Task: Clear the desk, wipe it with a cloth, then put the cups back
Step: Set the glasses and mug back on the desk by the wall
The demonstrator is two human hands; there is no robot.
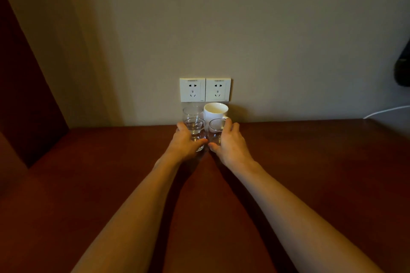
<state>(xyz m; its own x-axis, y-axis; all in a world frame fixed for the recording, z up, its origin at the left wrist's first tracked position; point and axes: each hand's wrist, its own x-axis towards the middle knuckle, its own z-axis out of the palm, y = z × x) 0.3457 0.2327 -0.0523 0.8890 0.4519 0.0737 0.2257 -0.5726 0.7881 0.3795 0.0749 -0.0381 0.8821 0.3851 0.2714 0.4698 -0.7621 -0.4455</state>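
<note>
Several cups stand grouped at the back of the dark red-brown desk (310, 162), against the wall. My left hand (185, 144) is wrapped around the front left clear glass (195, 127). My right hand (230, 144) grips the front right clear glass (214, 128). Behind them stand another clear glass (192, 112) and a white mug (216, 111) whose handle points right, partly hidden by my right fingers. Both held glasses rest on or just above the desk; I cannot tell which.
Two white wall sockets (205, 90) sit just above the cups. A white cable (386, 111) runs along the wall at the right, below a dark object (402, 68). A dark wooden panel (24, 95) borders the desk on the left.
</note>
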